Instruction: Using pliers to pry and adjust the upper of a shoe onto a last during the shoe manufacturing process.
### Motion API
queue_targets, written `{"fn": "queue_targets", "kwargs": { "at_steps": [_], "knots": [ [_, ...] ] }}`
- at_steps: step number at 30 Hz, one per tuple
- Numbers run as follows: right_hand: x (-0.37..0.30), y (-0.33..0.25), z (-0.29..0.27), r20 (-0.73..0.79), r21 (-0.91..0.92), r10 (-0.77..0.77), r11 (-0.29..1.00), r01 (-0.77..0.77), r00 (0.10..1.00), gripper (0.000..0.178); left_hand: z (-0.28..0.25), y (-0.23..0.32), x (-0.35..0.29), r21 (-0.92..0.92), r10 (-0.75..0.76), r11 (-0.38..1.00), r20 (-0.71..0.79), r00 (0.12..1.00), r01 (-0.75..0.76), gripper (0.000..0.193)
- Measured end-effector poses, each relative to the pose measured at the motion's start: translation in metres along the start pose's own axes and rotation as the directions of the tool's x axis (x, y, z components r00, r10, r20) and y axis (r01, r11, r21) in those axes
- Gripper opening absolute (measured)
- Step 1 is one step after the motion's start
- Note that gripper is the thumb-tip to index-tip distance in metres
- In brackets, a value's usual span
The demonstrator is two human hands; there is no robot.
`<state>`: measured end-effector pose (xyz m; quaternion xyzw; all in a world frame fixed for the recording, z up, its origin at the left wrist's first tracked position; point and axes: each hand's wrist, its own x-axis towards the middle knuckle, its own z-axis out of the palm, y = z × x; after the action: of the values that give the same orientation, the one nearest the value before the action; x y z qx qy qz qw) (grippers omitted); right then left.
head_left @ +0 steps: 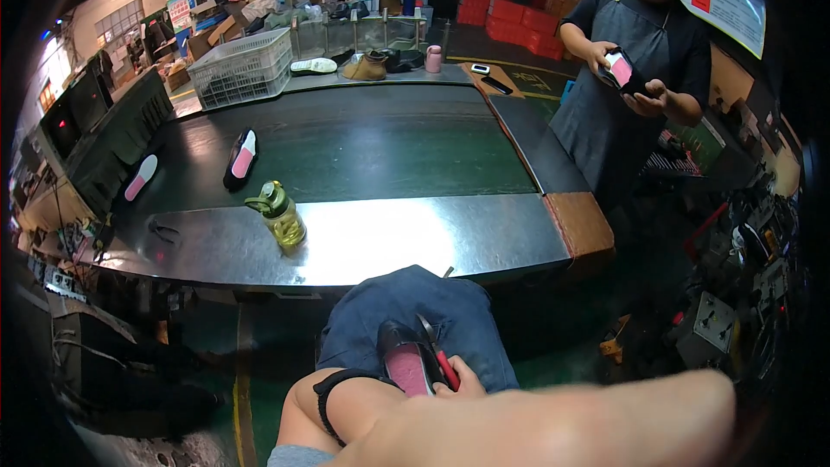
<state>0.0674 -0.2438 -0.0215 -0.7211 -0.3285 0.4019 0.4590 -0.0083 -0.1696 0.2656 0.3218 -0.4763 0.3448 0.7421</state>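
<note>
On the blue cloth (402, 298) over my lap rests a black shoe (405, 365) with a pink inner face. My right hand (462, 382) is closed round a red-handled tool (447, 369) with a slim dark metal end, held against the shoe's right side. Whether this tool is pliers or a cutter I cannot make out. A blurred forearm fills the lower foreground. My left arm (350, 402), with a black band round it, bends in from the lower left; its hand is hidden behind that forearm.
Two shoes with pink soles (245, 153) (141, 177) lie on the green conveyor belt (372, 143). A green bottle (284, 220) stands on its metal edge (406, 238). Beyond are a white crate (242, 69) and a brown shoe (366, 67). At right a person (644, 60) holds another shoe (619, 71).
</note>
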Motion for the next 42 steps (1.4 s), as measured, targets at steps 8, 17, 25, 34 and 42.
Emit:
{"fn": "queue_targets", "kwargs": {
  "at_steps": [8, 17, 25, 34, 42],
  "knots": [
    [0.000, 0.002, -0.004, 0.033, 0.057, -0.019, 0.998, 0.017, 0.999, 0.028, -0.020, 0.020, 0.001, 0.213, 0.072, 0.976, -0.095, 0.993, -0.050, 0.021],
    [-0.001, 0.006, 0.000, 0.010, 0.161, -0.195, 0.968, 0.190, 0.981, 0.024, -0.024, 0.017, -0.008, 0.428, 0.047, 0.904, -0.121, 0.992, 0.009, 0.021],
    [0.009, -0.004, -0.016, 0.050, -0.028, -0.147, 0.988, 0.149, 0.988, 0.030, -0.063, 0.043, -0.040, 0.919, -0.025, 0.311, -0.245, 0.969, 0.241, 0.021],
    [0.016, -0.050, -0.054, 0.039, 0.277, -0.018, 0.961, 0.007, 0.999, 0.023, -0.116, 0.085, -0.137, 0.761, 0.207, 0.014, -0.637, 0.743, 0.649, 0.042],
    [0.053, -0.081, -0.182, -0.379, 0.293, -0.077, 0.935, 0.198, 0.922, 0.030, -0.132, 0.101, -0.245, 0.392, 0.111, -0.314, -0.889, 0.444, 0.865, 0.061]
  ]
}}
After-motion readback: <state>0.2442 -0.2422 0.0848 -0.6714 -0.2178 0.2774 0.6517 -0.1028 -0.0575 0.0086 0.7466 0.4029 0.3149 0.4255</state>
